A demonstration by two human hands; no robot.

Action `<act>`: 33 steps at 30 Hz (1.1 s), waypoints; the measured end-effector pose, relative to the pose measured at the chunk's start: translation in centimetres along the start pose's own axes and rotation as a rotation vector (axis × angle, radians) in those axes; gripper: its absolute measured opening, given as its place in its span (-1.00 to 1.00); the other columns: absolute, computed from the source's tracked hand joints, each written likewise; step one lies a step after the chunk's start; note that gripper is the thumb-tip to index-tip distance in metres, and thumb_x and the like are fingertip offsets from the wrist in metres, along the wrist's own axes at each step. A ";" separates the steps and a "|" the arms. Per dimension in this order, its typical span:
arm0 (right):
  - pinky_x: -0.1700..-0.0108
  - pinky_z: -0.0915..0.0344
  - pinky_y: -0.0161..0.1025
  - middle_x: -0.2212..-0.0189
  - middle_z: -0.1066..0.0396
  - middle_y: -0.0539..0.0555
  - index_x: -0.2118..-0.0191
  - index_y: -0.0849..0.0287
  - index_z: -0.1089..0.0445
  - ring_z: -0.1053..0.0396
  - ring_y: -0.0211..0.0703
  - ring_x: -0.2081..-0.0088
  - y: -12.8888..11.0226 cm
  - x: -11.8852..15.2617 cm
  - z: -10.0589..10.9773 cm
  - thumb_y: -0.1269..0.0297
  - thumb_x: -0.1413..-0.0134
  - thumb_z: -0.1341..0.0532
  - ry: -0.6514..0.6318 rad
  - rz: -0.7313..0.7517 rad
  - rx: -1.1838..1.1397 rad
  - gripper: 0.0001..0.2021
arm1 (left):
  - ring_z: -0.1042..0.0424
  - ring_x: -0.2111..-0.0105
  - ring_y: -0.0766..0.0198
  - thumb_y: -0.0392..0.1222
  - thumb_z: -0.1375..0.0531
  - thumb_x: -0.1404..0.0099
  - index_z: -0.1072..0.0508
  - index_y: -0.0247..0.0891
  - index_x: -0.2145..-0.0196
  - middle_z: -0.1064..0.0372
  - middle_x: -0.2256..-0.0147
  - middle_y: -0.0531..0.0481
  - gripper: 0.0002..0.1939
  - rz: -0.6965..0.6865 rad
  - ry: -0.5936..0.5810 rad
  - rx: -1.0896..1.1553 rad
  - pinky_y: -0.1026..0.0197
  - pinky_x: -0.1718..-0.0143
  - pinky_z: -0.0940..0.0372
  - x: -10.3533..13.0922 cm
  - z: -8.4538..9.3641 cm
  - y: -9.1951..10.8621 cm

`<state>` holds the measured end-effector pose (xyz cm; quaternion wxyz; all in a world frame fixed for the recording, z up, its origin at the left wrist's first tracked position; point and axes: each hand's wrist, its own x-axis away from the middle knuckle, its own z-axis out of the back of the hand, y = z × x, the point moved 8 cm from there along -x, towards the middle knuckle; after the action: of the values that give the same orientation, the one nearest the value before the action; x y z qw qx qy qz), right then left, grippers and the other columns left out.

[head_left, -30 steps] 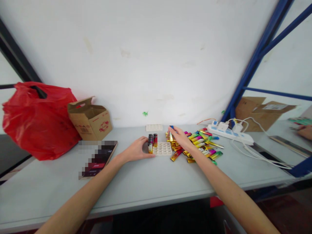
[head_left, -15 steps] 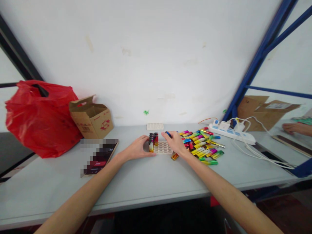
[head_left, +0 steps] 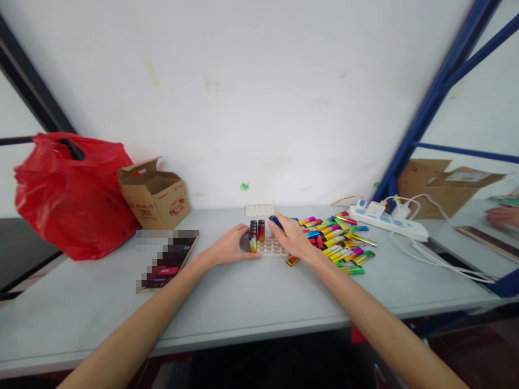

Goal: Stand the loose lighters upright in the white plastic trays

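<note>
A cream tray with rows of round holes (head_left: 274,249) lies on the table before me. Several shiny tubes with dark tops (head_left: 253,244) stand upright at its left end, in gold and red. My left hand (head_left: 231,246) curls around that end, fingers behind and thumb along the front edge. Above the tray's right half, my right hand (head_left: 291,236) pinches a dark blue tube (head_left: 276,221), tilted; its lower part is hidden. Beside this hand lies a heap of metallic tubes (head_left: 334,237) in yellow, purple, green, red and blue.
A second cream tray (head_left: 259,209) lies by the wall. To the left are a red plastic bag (head_left: 77,200), an open carton (head_left: 156,197) and a dark flat panel (head_left: 178,254), partly blurred. At right, a power strip (head_left: 387,221) trails cables; another person's hand (head_left: 503,216) is beyond.
My right hand has brought the blue tube slightly left and over the tray, turning it more upright. My left hand stays at the tray's end. The view has shifted slightly.
</note>
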<state>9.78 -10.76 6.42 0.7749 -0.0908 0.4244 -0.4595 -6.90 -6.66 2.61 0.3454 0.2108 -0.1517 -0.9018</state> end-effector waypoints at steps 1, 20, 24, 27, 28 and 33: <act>0.12 -0.24 -0.22 0.30 -0.41 0.07 0.28 0.10 -0.28 -0.37 -0.10 0.22 -0.4 0.0 -0.1 0.01 -0.49 0.00 -0.015 0.061 0.032 -0.65 | -0.47 -0.07 -0.15 0.30 -0.44 -0.09 -0.46 -0.23 -0.04 -0.47 -0.05 -0.22 -0.28 -0.002 0.000 0.003 -0.07 -0.14 -0.37 0.0 0.0 0.0; 0.23 -0.21 -0.24 0.27 -0.56 0.18 0.14 0.23 -0.47 -0.46 -0.06 0.26 0.2 0.4 -3.4 0.06 -0.45 -0.17 -0.261 0.091 0.351 -0.69 | -0.46 -0.09 -0.14 0.26 -0.44 -0.11 -0.46 -0.20 -0.10 -0.47 -0.07 -0.20 -0.28 -0.028 0.000 0.026 -0.09 -0.17 -0.35 -0.1 -0.2 0.0; 0.23 -0.22 -0.26 0.31 -0.56 0.13 0.21 0.20 -0.48 -0.46 -0.10 0.28 0.4 0.2 -3.4 0.00 -0.46 -0.15 -0.293 0.076 0.329 -0.63 | -0.46 -0.09 -0.15 0.28 -0.43 -0.11 -0.46 -0.20 -0.08 -0.47 -0.08 -0.20 -0.28 -0.028 0.003 0.023 -0.07 -0.16 -0.35 -0.1 -0.1 -0.1; 0.12 -0.27 -0.26 0.28 -0.56 0.10 0.19 0.17 -0.48 -0.48 -0.12 0.21 1.9 -0.3 -1.8 0.08 -0.55 0.00 -0.222 0.047 0.283 -0.60 | -0.46 -0.08 -0.13 0.26 -0.43 -0.12 -0.46 -0.21 -0.06 -0.47 -0.07 -0.21 -0.31 -0.018 -0.004 0.029 -0.07 -0.16 -0.35 -0.1 -0.1 -0.1; 0.04 -0.28 -0.24 0.23 -0.57 0.13 0.15 0.17 -0.48 -0.48 -0.10 0.14 2.9 -0.5 -1.0 0.14 -0.56 0.04 -0.185 0.026 0.305 -0.61 | -0.46 -0.06 -0.13 0.26 -0.43 -0.11 -0.47 -0.22 -0.05 -0.47 -0.06 -0.21 -0.31 -0.012 -0.005 0.030 -0.07 -0.15 -0.35 -0.1 -0.1 -0.1; -0.25 -0.23 -0.12 -0.15 -0.48 0.32 -0.19 0.28 -0.43 -0.41 0.04 -0.18 9.4 -0.5 1.5 0.31 -0.47 -0.07 -0.181 -0.210 0.517 -0.67 | -0.48 -0.02 -0.14 0.31 -0.42 -0.09 -0.49 -0.26 0.00 -0.47 -0.02 -0.24 -0.30 0.016 -0.010 0.005 -0.09 -0.12 -0.37 -0.1 0.0 -0.1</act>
<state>16.76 -5.45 2.69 0.7551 0.0256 0.2108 -0.6203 -6.88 -6.49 2.61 0.3515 0.2060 -0.1571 -0.8996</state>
